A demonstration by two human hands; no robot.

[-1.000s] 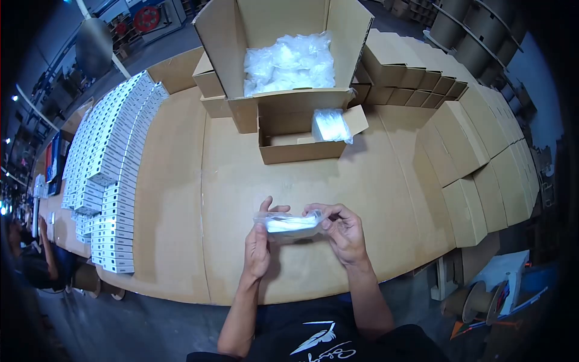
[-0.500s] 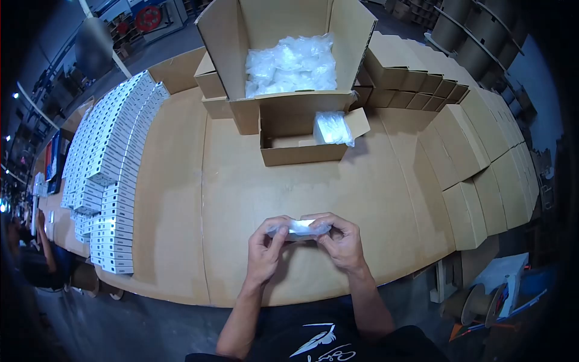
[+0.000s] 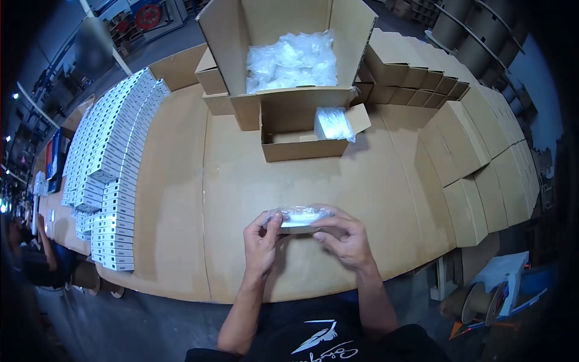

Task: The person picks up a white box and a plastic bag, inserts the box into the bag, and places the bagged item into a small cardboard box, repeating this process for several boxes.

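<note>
A small package wrapped in clear plastic [image 3: 297, 218] is held up above the near part of the cardboard-covered table [image 3: 265, 187]. My left hand [image 3: 260, 244] grips its left end, thumb on the near face. At the right end, my right hand [image 3: 347, 241] has its fingers over the top edge and its thumb lower down. The wrapping is shiny and crinkled, so what lies inside cannot be made out. Beyond my hands stands an open brown carton [image 3: 305, 152], with several plastic-wrapped packages [image 3: 333, 124] at its right end.
Behind that carton, a taller open box [image 3: 222, 48] holds a heap of clear plastic bags [image 3: 292, 60]. Small white boxes [image 3: 114, 199] are stacked along the left. Brown cartons [image 3: 458, 145] line the right side. Another person's arm [image 3: 47, 241] shows at far left.
The package has been raised slightly and more of its face shows. My right hand's fingers have shifted along its right end and loosened a little.
</note>
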